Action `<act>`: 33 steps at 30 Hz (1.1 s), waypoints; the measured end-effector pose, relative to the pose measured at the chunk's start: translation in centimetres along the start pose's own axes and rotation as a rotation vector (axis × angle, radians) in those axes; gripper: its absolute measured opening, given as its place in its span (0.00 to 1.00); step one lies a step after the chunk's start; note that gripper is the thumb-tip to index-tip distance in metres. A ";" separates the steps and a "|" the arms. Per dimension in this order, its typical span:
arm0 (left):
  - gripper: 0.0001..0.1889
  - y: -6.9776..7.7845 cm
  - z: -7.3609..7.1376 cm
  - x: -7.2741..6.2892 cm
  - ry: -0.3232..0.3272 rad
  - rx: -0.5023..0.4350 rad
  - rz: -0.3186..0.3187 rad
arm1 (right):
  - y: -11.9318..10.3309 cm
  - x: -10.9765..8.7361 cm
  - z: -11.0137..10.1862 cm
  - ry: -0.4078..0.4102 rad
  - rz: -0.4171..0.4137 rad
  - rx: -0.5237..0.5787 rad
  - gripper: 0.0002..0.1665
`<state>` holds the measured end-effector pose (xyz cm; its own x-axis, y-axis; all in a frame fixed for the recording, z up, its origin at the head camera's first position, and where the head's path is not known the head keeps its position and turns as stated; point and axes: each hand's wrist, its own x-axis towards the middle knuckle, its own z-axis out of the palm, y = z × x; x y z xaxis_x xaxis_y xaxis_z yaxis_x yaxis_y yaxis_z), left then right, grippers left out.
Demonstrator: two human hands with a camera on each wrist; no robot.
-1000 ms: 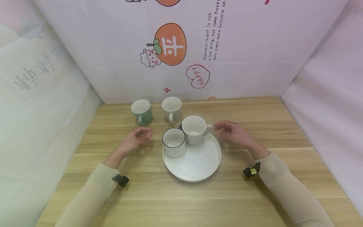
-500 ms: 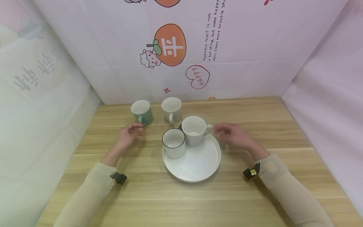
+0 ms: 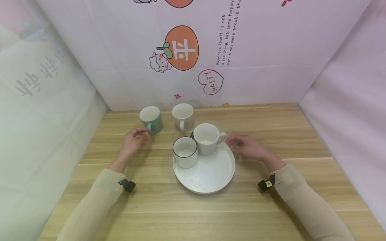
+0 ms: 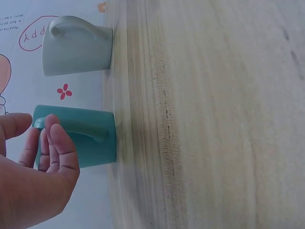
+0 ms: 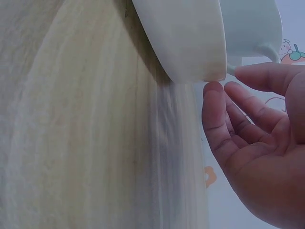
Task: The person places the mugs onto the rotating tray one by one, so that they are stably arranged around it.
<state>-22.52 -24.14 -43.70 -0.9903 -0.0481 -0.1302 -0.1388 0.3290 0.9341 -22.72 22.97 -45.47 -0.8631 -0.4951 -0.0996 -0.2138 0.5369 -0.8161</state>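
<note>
At the back left stands a green mug (image 3: 155, 125), white inside, its handle turned toward the front. My left hand (image 3: 134, 141) is at that handle; in the left wrist view the thumb is apart from the loosely bent fingers (image 4: 63, 145), and contact is unclear. A round white tray (image 3: 211, 179) carries a white mug (image 3: 206, 147) and a white mug with a black rim (image 3: 187, 161), both upright. Beside the tray's right edge and the white mug's handle is my right hand (image 3: 249, 147). Its fingers (image 5: 259, 107) are relaxed and grip nothing; the fingertips are near the rim.
Another white mug (image 3: 185, 122) stands behind the tray, right of the green mug, handle facing front. The wooden table (image 3: 181, 217) ends at a printed white cloth (image 3: 256, 60) at the back, with cloth walls on both sides.
My left hand has moved left and farther back, from beside the tray to the green mug's handle. My right hand has shifted very slightly toward me. The mugs and tray have stayed put.
</note>
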 end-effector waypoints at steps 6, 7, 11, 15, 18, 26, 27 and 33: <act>0.22 0.8 0.0 0.0 0.005 -0.001 -0.018 | 0.3 0.0 0.1 -0.031 -0.002 -0.020 0.18; 0.21 0.8 0.1 0.0 0.006 -0.006 -0.018 | 0.2 -0.1 0.1 -0.033 -0.002 -0.021 0.17; 0.21 0.6 0.1 0.4 0.007 -0.013 -0.025 | 0.1 -0.1 0.2 -0.042 0.001 0.003 0.17; 0.21 -0.1 0.2 1.0 0.017 -0.028 -0.023 | 0.3 -0.2 0.2 -0.050 0.007 0.034 0.17; 0.22 0.0 0.3 1.1 0.015 -0.044 -0.034 | 0.5 -0.2 0.1 -0.054 0.008 0.044 0.17; 0.22 1.3 0.3 0.5 -0.020 -0.105 -0.065 | 0.8 -0.4 -0.1 -0.083 -0.008 0.042 0.19; 0.22 1.6 0.2 0.3 -0.025 -0.109 -0.066 | 0.8 -0.4 -0.2 -0.088 -0.001 0.048 0.19; 0.23 3.1 0.2 -0.7 -0.048 -0.103 -0.070 | 0.8 -0.5 -0.4 -0.137 0.051 0.100 0.19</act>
<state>-22.24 -22.86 -40.77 -0.9774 -0.0219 -0.2101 -0.2095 0.2277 0.9509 -22.63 23.95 -45.89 -0.7998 -0.5609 -0.2139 -0.1184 0.4967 -0.8598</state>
